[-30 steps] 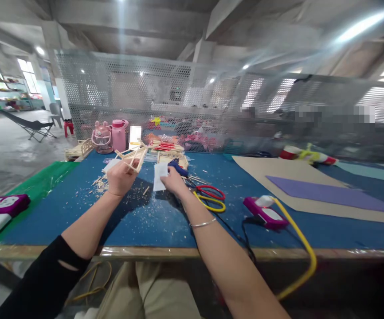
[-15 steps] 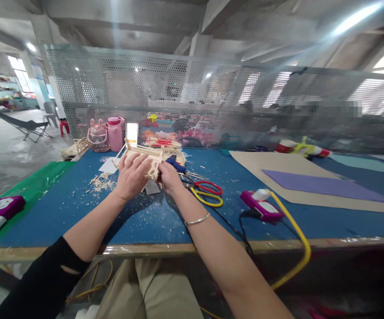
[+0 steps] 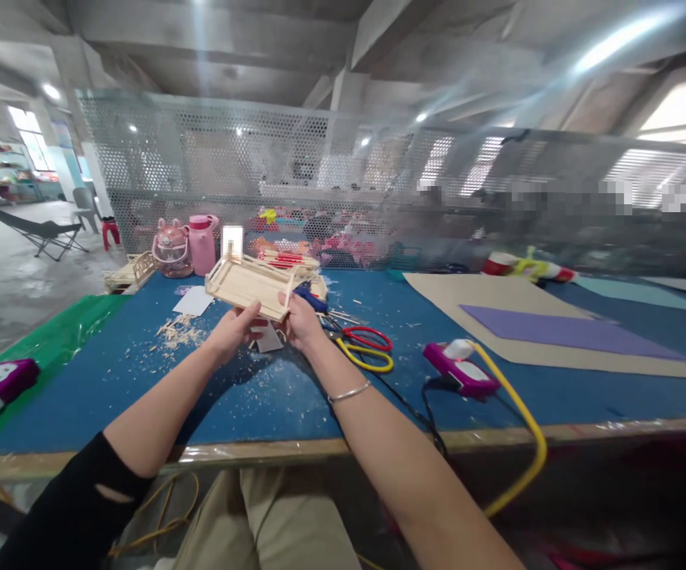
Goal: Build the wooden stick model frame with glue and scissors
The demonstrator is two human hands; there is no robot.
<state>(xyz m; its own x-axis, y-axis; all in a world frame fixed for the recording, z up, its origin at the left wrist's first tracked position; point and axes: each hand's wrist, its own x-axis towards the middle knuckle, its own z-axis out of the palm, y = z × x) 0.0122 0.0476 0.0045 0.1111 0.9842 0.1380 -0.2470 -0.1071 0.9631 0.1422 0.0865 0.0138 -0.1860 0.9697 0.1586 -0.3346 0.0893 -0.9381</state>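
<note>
A small pale wooden model (image 3: 251,290), made of sticks with a flat rectangular panel, is held tilted above the blue table. My left hand (image 3: 234,331) grips its near lower edge, thumb on the panel and fingers underneath. At the model's right end, my right hand (image 3: 302,321) is closed on the frame. Just behind the right hand lies a blue-handled tool (image 3: 312,298), probably a glue gun, partly hidden. Scissors (image 3: 367,348) with red and yellow handles rest to the right. Beneath the hands is a small grey-white piece (image 3: 269,339).
Wood scraps (image 3: 177,332) litter the blue table (image 3: 248,416). A pink bottle (image 3: 202,245) and a clear pink jug (image 3: 172,249) stand at the back left. A purple power socket (image 3: 460,369) with a yellow cable sits right, before cardboard and a purple sheet (image 3: 562,331).
The wooden model has been turned so its flat panel faces me. My left hand has shifted from over its top to its near lower edge; my right hand still holds the right end.
</note>
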